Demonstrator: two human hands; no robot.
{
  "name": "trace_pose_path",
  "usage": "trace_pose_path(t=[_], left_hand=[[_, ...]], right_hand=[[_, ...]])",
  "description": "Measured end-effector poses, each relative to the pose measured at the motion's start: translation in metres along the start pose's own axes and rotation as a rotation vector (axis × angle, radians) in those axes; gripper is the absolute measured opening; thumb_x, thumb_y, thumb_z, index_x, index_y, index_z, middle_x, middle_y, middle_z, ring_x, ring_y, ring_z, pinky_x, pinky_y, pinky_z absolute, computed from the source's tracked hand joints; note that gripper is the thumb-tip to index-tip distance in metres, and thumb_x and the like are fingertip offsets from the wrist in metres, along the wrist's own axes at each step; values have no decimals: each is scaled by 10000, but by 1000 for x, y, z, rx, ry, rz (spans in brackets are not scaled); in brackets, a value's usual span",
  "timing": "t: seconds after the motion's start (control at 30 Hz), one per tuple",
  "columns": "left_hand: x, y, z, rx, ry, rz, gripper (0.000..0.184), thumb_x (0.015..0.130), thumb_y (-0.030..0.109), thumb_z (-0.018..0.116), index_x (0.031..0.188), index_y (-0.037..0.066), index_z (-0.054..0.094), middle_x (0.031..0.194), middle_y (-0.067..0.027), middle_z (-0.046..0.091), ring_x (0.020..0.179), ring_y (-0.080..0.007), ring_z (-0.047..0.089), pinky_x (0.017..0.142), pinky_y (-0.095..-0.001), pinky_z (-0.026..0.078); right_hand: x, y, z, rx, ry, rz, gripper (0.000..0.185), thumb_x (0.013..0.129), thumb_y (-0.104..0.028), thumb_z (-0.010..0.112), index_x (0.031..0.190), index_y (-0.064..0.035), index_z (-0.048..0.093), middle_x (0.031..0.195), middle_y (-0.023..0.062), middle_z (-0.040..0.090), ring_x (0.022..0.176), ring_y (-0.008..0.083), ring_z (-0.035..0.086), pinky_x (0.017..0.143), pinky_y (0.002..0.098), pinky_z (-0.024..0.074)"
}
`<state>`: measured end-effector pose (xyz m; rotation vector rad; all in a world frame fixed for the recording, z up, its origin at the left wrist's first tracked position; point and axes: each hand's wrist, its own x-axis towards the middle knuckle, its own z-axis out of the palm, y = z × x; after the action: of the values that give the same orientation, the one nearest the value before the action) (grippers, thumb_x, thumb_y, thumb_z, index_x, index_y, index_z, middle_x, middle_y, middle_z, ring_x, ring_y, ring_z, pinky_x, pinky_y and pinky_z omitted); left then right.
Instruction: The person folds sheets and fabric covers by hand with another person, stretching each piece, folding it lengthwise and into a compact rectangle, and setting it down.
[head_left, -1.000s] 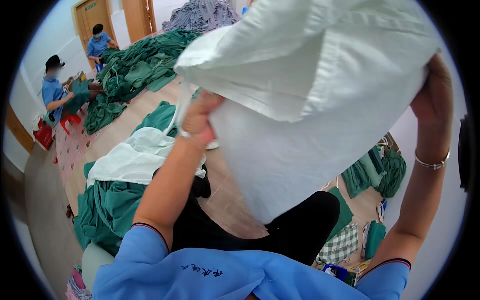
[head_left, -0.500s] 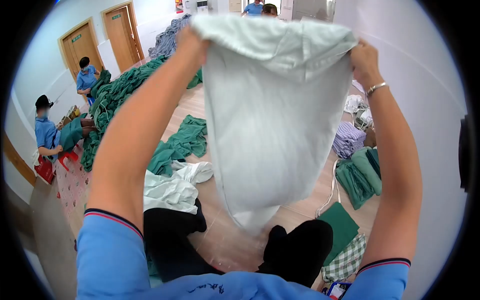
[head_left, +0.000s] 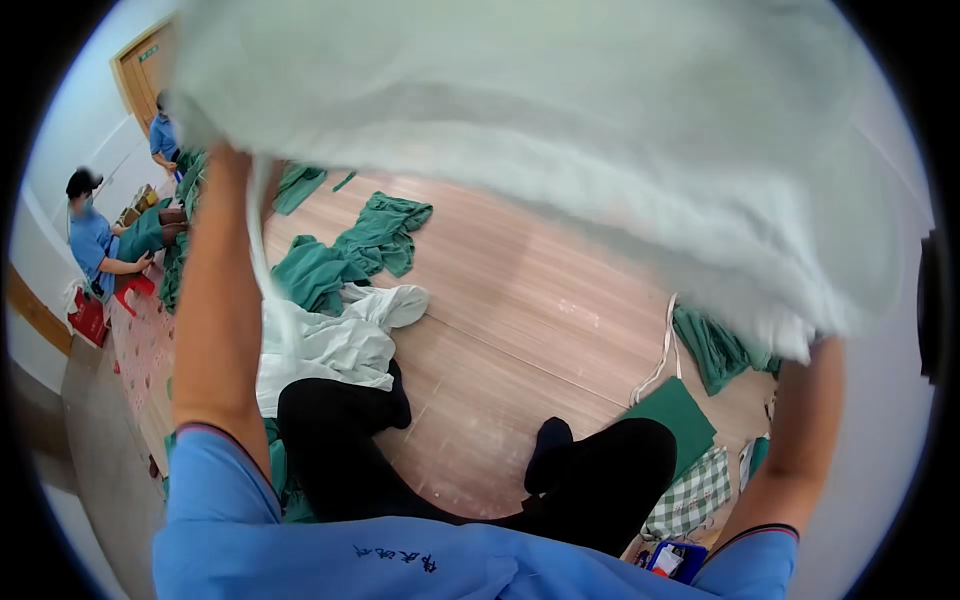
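Observation:
A pale green cloth (head_left: pixel 520 90) is spread wide and raised high across the top of the view, blurred by motion. A narrow pale tie (head_left: pixel 262 235) hangs from its left side. Both of my arms reach up to it: the left forearm (head_left: pixel 212 260) at its left corner, the right forearm (head_left: pixel 808 420) at its lower right corner. The cloth covers my hands, so my fingers are hidden, though it stays stretched between them. Below, crumpled white cloth (head_left: pixel 335 345) lies beside my left leg.
Green garments (head_left: pixel 385 235) lie on the wooden floor (head_left: pixel 500 290) ahead. To the right are a folded green cloth (head_left: pixel 672 425), a checked cloth (head_left: pixel 695 495) and a blue tray (head_left: pixel 678 562). A person (head_left: pixel 95 235) sits at the left, with another person (head_left: pixel 162 135) behind.
The cloth has swung up from hanging down in front of me to billowing overhead. My hands have moved apart and behind the fabric, uncovering the floor.

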<state>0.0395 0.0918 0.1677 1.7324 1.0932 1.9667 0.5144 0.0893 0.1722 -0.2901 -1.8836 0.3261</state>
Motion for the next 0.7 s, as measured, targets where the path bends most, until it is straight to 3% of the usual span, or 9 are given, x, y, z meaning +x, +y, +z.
trace_pose_path(t=[0.03, 0.1, 0.23, 0.27, 0.37, 0.5, 0.6, 0.67, 0.7], left_hand=[[-40, -69, -19, 60, 9, -12, 364, 735, 187, 640, 1058, 52, 538, 981, -82, 579, 818, -182, 572, 735, -300, 477], [-125, 11, 12, 86, -284, -590, 144, 712, 145, 653, 818, 56, 616, 751, -17, 593, 696, -113, 543, 690, -265, 457], [-173, 60, 13, -152, -146, -814, 83, 697, 86, 652, 772, 60, 629, 720, 4, 590, 657, -98, 544, 637, -225, 434], [-166, 51, -6, -306, -237, -785, 226, 689, 32, 645, 912, 36, 609, 849, -30, 607, 780, -134, 580, 723, -256, 472], [-141, 65, -4, -529, -107, -668, 462, 729, 20, 643, 1153, 8, 460, 1113, -97, 533, 1035, -218, 535, 910, -361, 447], [-82, -23, 46, -270, -107, -721, 295, 799, 159, 643, 1050, 26, 564, 994, -49, 575, 891, -116, 540, 771, -268, 460], [1, -40, 86, -144, 88, -631, 236, 795, 177, 619, 967, 16, 600, 906, -75, 606, 758, -146, 570, 653, -318, 483], [96, -63, 79, -243, 75, -320, 277, 772, 241, 586, 901, -3, 603, 859, -132, 605, 711, -209, 582, 623, -372, 487], [144, -39, 70, 150, 131, -346, 280, 774, 223, 579, 922, -15, 581, 850, -115, 595, 744, -203, 576, 602, -372, 481]], right_hand=[[-45, 17, 18, 74, -54, 401, 361, 802, -154, 535, 1117, 12, 485, 1010, 149, 582, 918, 219, 569, 797, 306, 455], [-99, 3, 40, 87, -359, 933, 449, 718, -24, 598, 1141, 5, 453, 1034, 83, 569, 936, 166, 539, 835, 303, 432], [-105, -58, 69, 691, -405, 1086, 846, 548, -17, 766, 1280, -22, 342, 1158, 58, 505, 1069, 159, 474, 928, 312, 372], [-88, -68, 68, 707, -350, 875, 735, 605, -2, 710, 1257, 27, 372, 1140, 76, 531, 1019, 173, 511, 921, 324, 377], [-52, -59, 65, 894, -43, 981, 580, 649, 22, 649, 1191, 35, 444, 1093, 134, 563, 974, 237, 564, 852, 343, 448], [-42, 61, 87, 411, 17, 1233, 376, 671, 12, 627, 1037, 41, 543, 939, 127, 599, 846, 212, 581, 754, 340, 477], [11, 110, 73, 36, 130, 996, 232, 707, -53, 612, 934, -4, 597, 856, 59, 595, 793, 164, 553, 712, 303, 459], [88, 120, 24, -476, 36, 642, 386, 734, -299, 612, 955, 16, 601, 878, 135, 622, 749, 211, 596, 633, 316, 475], [128, 152, -11, -1006, 140, 279, 204, 808, -235, 556, 918, -71, 608, 685, 107, 609, 537, 238, 569, 504, 357, 459]])
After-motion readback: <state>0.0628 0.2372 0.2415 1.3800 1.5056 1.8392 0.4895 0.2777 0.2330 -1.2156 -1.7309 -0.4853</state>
